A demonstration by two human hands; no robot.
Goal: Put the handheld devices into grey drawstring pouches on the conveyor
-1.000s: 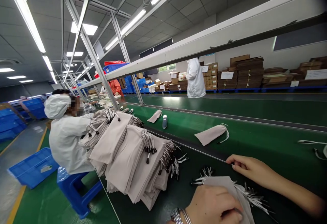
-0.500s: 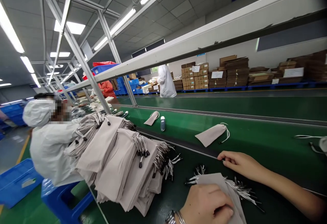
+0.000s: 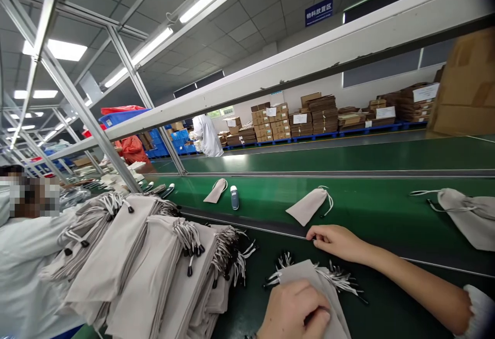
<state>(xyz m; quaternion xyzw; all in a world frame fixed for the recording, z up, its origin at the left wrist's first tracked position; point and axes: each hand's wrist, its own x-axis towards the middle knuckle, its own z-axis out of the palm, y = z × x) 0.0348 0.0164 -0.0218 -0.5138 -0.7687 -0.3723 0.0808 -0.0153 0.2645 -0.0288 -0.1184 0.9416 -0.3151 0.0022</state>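
Observation:
My left hand (image 3: 294,313) sits low in the view, gripping a beige suede-like drawstring pouch (image 3: 305,277) with its fingers over the cloth. White cords with black tips (image 3: 335,278) fan out from the pouch across the dark work surface. My right hand (image 3: 336,242) reaches in from the right, its fingers curled together on the metal edge of the conveyor (image 3: 247,224). That hand holds nothing visible, and a pouch lying on the belt (image 3: 309,206) is just beyond it.
A tall stack of beige pouches (image 3: 127,261) lies left of my hands, beside a seated person in a white coat (image 3: 27,256). Another pouch (image 3: 464,220) and a blue-grey object (image 3: 234,197) lie on the green belt (image 3: 386,158). A cardboard box (image 3: 464,86) stands far right.
The whole scene has slid left as my head turned right, bringing a pouch and a cardboard box into view at right. My hands stay in about the same grip and place.

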